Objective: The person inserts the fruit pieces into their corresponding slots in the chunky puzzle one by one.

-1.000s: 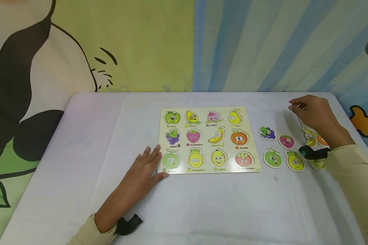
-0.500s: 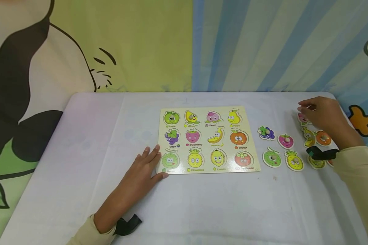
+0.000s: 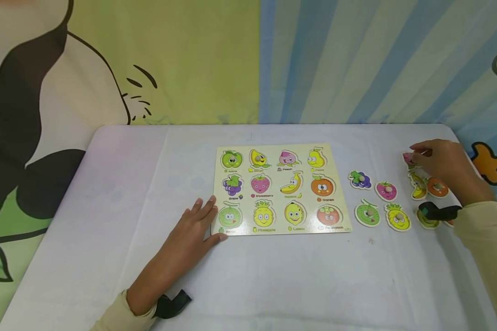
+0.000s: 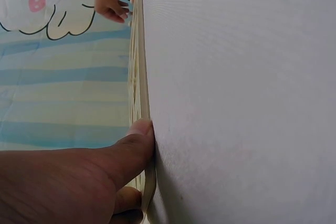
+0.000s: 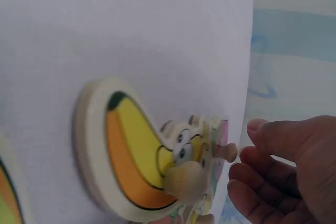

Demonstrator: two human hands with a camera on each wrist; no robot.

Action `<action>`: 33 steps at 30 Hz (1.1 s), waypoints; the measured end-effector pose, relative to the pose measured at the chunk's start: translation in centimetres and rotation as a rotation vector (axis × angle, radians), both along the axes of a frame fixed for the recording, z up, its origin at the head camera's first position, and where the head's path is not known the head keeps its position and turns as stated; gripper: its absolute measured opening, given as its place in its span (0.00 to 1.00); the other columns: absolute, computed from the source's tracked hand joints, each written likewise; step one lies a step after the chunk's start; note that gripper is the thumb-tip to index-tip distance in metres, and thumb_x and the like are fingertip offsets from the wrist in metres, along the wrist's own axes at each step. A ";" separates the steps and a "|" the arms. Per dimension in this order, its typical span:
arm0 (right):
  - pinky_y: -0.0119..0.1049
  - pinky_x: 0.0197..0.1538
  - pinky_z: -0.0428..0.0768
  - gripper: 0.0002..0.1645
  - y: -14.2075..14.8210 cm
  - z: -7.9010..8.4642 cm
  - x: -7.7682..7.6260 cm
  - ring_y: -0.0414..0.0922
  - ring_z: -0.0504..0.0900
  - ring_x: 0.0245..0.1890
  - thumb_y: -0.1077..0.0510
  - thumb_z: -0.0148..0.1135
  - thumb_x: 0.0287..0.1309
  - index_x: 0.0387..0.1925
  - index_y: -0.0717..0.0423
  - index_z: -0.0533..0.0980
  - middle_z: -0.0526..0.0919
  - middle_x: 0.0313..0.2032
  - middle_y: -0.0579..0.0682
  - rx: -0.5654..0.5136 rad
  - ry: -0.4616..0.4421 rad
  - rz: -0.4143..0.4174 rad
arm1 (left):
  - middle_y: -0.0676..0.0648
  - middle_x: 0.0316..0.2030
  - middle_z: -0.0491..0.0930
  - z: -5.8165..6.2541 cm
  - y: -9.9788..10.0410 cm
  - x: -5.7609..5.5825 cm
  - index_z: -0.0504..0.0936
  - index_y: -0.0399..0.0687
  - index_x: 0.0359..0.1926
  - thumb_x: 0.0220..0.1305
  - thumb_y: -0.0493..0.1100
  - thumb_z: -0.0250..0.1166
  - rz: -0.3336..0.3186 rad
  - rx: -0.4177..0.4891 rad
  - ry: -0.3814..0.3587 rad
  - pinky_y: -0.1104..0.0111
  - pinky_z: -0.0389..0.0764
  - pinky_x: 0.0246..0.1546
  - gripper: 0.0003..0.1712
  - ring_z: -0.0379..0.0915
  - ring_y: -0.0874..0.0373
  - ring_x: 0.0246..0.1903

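Note:
My left hand [image 3: 190,234] rests at the left edge of a cream fruit puzzle board [image 3: 246,184], fingers extended onto its corner. The left wrist view has the thumb [image 4: 134,145] against the board's edge. On the far right, my right hand [image 3: 449,168] reaches over a pink peach piece [image 3: 408,159] and partly covers it. From the right wrist, thumb and fingertips [image 5: 257,124] stand apart, right beside the peach piece's wooden knob [image 5: 228,152]. A banana piece [image 5: 131,150] lies nearer that camera.
Loose knobbed pieces lie right of the board: grapes [image 3: 359,179], strawberry [image 3: 386,191], melon [image 3: 367,213], pineapple [image 3: 397,217], orange [image 3: 437,187] and a yellow-green one [image 3: 427,219] partly under the black wrist strap [image 3: 439,211]. A printed cloth [image 3: 314,59] hangs behind the white table [image 3: 273,285].
My right hand has moved to the right, then down toward the peach piece, uncovering the banana and orange pieces. The left hand and the board stay put.

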State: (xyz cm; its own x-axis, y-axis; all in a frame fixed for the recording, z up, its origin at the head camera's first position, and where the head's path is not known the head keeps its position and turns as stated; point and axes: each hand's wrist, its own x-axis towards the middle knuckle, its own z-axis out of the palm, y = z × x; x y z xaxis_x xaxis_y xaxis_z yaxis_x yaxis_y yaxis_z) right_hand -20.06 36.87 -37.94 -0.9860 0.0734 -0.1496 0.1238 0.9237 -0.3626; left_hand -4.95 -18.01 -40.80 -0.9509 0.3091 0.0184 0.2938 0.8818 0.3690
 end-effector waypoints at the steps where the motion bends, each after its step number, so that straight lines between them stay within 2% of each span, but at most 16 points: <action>1: 0.42 0.25 0.78 0.25 0.1 -0.2 0.1 0.60 0.75 0.37 0.51 0.60 0.67 0.52 0.69 0.75 0.76 0.43 0.70 -0.007 -0.009 -0.005 | 0.39 0.69 0.62 0.0 0.0 0.0 0.72 0.33 0.64 0.49 0.49 0.78 -0.001 0.001 0.001 0.40 0.60 0.61 0.44 0.53 0.35 0.68; 5: 0.43 0.23 0.79 0.25 0.4 -0.8 0.2 0.59 0.75 0.35 0.50 0.61 0.66 0.51 0.70 0.75 0.76 0.43 0.69 -0.022 -0.025 -0.017 | 0.38 0.69 0.62 0.0 0.0 0.0 0.72 0.34 0.64 0.49 0.49 0.78 -0.005 0.004 -0.003 0.40 0.60 0.61 0.44 0.53 0.35 0.68; 11: 0.41 0.24 0.79 0.18 0.2 -0.9 0.2 0.61 0.73 0.37 0.61 0.60 0.65 0.48 0.74 0.77 0.75 0.42 0.71 0.015 0.000 -0.007 | 0.39 0.69 0.61 -0.1 0.0 0.0 0.71 0.34 0.64 0.50 0.49 0.77 -0.004 0.003 -0.011 0.40 0.60 0.61 0.44 0.52 0.36 0.68; 17: 0.41 0.25 0.77 0.14 -0.1 -0.7 0.2 0.61 0.72 0.35 0.65 0.59 0.63 0.44 0.77 0.78 0.75 0.41 0.72 0.040 0.008 0.004 | 0.39 0.69 0.61 -0.1 0.1 0.0 0.71 0.34 0.65 0.50 0.49 0.77 -0.006 0.002 -0.007 0.40 0.60 0.61 0.44 0.52 0.36 0.68; 26: 0.54 0.36 0.78 0.14 -0.1 -0.8 0.1 0.64 0.73 0.38 0.68 0.59 0.63 0.44 0.78 0.77 0.75 0.43 0.74 0.064 0.014 0.005 | 0.39 0.69 0.62 0.0 0.2 -0.1 0.72 0.34 0.65 0.49 0.49 0.78 -0.007 0.003 0.001 0.40 0.60 0.61 0.45 0.53 0.35 0.68; 33: 0.54 0.36 0.79 0.13 -0.6 -0.9 -0.1 0.64 0.74 0.38 0.68 0.59 0.63 0.44 0.78 0.78 0.76 0.43 0.75 0.059 0.024 0.027 | 0.39 0.68 0.62 0.0 0.1 -0.1 0.71 0.34 0.64 0.50 0.48 0.78 0.002 0.008 -0.006 0.40 0.59 0.61 0.44 0.52 0.35 0.68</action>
